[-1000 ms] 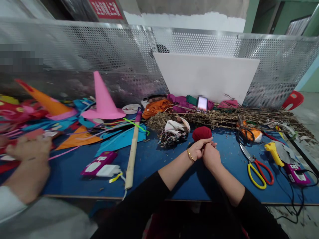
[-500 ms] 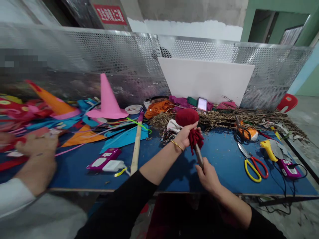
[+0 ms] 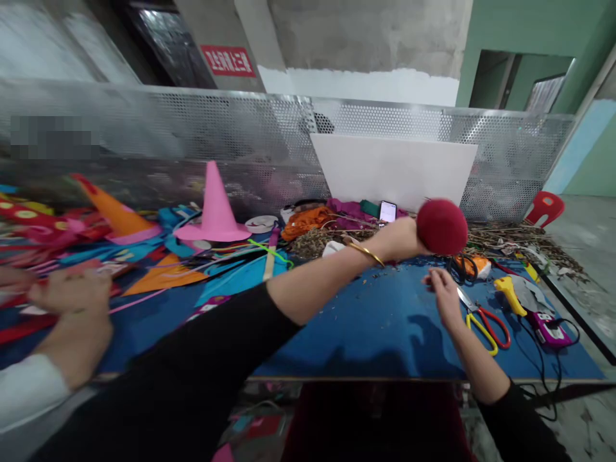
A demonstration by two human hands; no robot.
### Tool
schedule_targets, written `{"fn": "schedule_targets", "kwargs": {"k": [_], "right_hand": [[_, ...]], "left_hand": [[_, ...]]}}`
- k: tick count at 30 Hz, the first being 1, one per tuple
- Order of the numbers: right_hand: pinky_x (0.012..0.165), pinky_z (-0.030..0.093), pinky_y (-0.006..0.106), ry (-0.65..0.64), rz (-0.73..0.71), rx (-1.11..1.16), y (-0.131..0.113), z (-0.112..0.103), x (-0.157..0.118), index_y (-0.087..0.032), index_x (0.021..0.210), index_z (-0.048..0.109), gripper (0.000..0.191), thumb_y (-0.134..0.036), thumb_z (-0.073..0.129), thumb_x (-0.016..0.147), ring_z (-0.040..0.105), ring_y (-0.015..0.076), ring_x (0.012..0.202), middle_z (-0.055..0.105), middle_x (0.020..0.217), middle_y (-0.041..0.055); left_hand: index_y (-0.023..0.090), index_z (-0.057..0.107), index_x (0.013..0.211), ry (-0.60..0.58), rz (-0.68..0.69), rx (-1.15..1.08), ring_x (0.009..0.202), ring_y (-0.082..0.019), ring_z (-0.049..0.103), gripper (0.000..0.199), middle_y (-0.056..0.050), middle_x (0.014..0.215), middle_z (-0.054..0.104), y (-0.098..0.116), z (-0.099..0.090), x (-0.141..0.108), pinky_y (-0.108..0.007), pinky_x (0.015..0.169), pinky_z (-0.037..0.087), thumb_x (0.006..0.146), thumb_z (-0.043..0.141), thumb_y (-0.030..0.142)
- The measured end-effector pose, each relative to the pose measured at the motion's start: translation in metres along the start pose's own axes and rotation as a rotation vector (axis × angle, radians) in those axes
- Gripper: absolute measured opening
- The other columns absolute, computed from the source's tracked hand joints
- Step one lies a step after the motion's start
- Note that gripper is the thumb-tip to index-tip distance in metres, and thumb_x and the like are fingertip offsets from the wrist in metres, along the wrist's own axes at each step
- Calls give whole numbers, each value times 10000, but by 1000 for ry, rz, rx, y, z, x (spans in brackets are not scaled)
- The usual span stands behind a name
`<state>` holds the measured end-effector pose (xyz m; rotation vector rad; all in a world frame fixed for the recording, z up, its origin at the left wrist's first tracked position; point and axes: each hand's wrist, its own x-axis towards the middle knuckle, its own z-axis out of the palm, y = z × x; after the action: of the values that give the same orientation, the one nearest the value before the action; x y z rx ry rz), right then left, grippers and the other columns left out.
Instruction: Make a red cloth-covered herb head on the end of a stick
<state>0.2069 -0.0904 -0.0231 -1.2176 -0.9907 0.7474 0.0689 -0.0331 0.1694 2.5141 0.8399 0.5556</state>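
Observation:
Held up over the table, a dark red cloth-covered ball (image 3: pixel 441 226) is in my left hand (image 3: pixel 403 237), whose fingers are mostly hidden behind it. The stick under the ball does not show from this angle. Below it, my right hand (image 3: pixel 445 296) is in the air with its fingers curled in, apart from the ball; whatever they may hold cannot be made out. Scissors (image 3: pixel 487 324) with one red and one yellow handle lie beside my right wrist.
A co-worker's hand (image 3: pixel 74 298) rests on cloth at the left, near a pink cone hat (image 3: pixel 214 205). Dry twigs (image 3: pixel 529 240) lie along the back before a white board (image 3: pixel 394 170). A yellow-handled tool (image 3: pixel 510 295) and a corded purple box (image 3: pixel 552 328) are at the right.
My left hand has carried the red ball right and turned it, hiding the cloth tails and stick. My right hand has come off the stick and moved up and right.

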Motion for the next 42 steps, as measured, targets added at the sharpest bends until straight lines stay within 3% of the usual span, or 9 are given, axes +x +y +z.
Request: {"fn": "schedule_targets", "kwargs": {"k": [5, 11, 14, 18, 23, 31, 35, 38, 42], "right_hand": [[714, 485, 295, 229, -24, -29, -1, -40, 50, -160, 953, 617, 446, -566, 533, 788, 613, 183, 785, 682, 841, 54], [868, 477, 320, 2, -70, -265, 12, -21, 42, -170, 1037, 605, 385, -489, 459, 876, 634, 193, 942, 685, 977, 77], [970, 422, 319, -184, -144, -529, 9, -1, 34, -196, 1109, 610, 348, -432, 475, 892, 594, 191, 1073, 656, 1133, 69], [912, 415, 293, -345, -32, -906, -7, 17, 35, -210, 1106, 625, 291, -366, 469, 915, 595, 187, 1024, 640, 1108, 65], [753, 395, 246, -345, -33, -1205, -17, 30, 35, -209, 917, 641, 249, -229, 393, 928, 579, 157, 841, 607, 927, 41], [897, 430, 295, -349, -314, -1180, -14, 27, 23, -192, 1054, 625, 333, -230, 304, 972, 583, 192, 992, 638, 1052, 84], [1054, 373, 458, -594, -505, -1249, -25, 12, 15, -150, 1258, 518, 459, -401, 550, 875, 470, 302, 1231, 547, 1284, 166], [1055, 368, 529, -704, -509, -1378, -29, 9, 14, -157, 1338, 428, 824, -418, 787, 644, 391, 369, 1313, 452, 1386, 203], [975, 434, 518, -704, -479, -1493, -23, 17, 23, -172, 1203, 505, 689, -351, 815, 614, 442, 369, 1256, 518, 1291, 189]], "left_hand": [[111, 734, 886, -139, -184, 484, 898, -315, 698, 230, -203, 899, 728, -44, 98, -17, -383, 791, 520, 770, 545, 172], [103, 711, 929, -153, -333, 477, 824, -311, 715, 309, -214, 871, 727, -97, 158, -41, -372, 723, 533, 871, 417, 176], [107, 698, 955, -135, -348, 453, 828, -310, 712, 315, -208, 875, 725, -103, 166, -43, -373, 731, 529, 885, 402, 189], [87, 687, 973, -121, -339, 412, 829, -335, 710, 326, -230, 857, 717, -105, 166, -43, -403, 723, 532, 875, 384, 155], [82, 681, 938, -105, -320, 325, 797, -354, 709, 301, -234, 821, 710, -109, 167, -47, -425, 699, 540, 870, 396, 151], [27, 684, 946, -81, -271, 199, 823, -359, 707, 299, -267, 833, 701, -107, 160, -45, -431, 717, 542, 846, 404, 62], [47, 693, 946, -63, -257, 163, 831, -344, 708, 236, -237, 839, 710, -106, 160, -45, -400, 729, 538, 859, 484, 114], [54, 691, 968, -46, -260, 137, 835, -349, 706, 236, -234, 855, 711, -109, 161, -44, -403, 719, 534, 856, 493, 119], [77, 713, 878, -47, -282, 108, 825, -332, 705, 208, -221, 824, 712, -115, 163, -41, -386, 722, 532, 827, 516, 120]]}}
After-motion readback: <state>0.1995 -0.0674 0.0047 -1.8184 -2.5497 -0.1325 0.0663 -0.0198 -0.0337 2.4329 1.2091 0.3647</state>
